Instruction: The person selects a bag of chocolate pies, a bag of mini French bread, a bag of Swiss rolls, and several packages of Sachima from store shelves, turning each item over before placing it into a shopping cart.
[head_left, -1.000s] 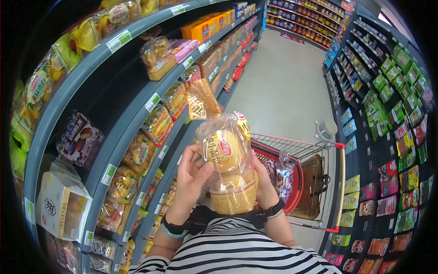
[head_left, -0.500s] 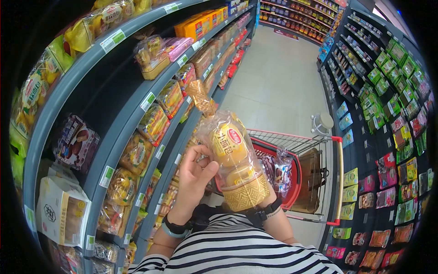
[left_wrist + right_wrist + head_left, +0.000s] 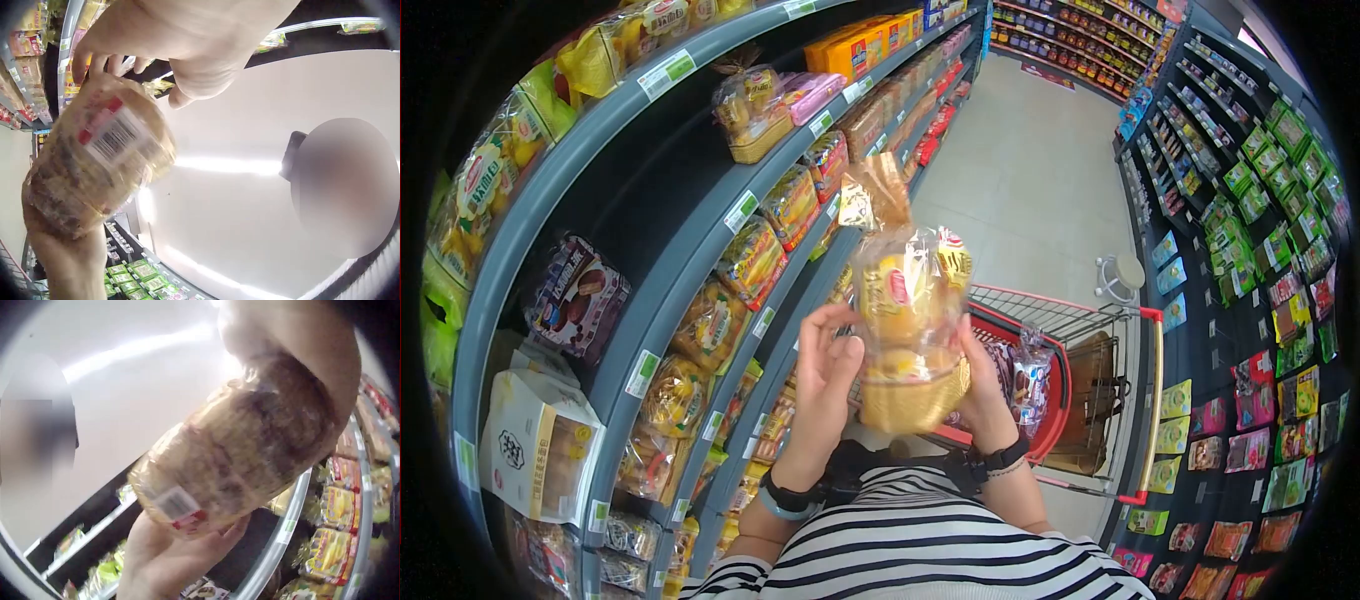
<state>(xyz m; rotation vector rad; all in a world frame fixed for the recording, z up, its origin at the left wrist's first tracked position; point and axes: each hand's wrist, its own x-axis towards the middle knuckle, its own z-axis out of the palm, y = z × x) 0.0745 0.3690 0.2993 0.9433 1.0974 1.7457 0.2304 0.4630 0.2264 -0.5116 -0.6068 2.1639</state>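
In the head view, a clear bag of bread rolls (image 3: 900,320) with a gold patterned base and gold gathered top is held up before the striped shirt. My right hand (image 3: 983,380) grips its right side, with part of the fingers hidden behind the bag. The left hand (image 3: 828,375) is at the opposite side, fingers relaxed and thumb apart from the wrapper. Seen from the left wrist, a white barcode label (image 3: 115,137) shows on the bag, and the left fingers reach its edge.
Shelves of packaged bread (image 3: 710,325) rise on the left, with a white carton (image 3: 538,450) low down. A shopping cart (image 3: 1060,400) holding a red basket (image 3: 1055,405) stands at right. Beyond it are a stool (image 3: 1120,278) and racks of hanging snack packets (image 3: 1250,390).
The bag leaned to the left half a second ago; now it stands more upright, its front turned, and is farther from the body. The left hand stays close beside it.
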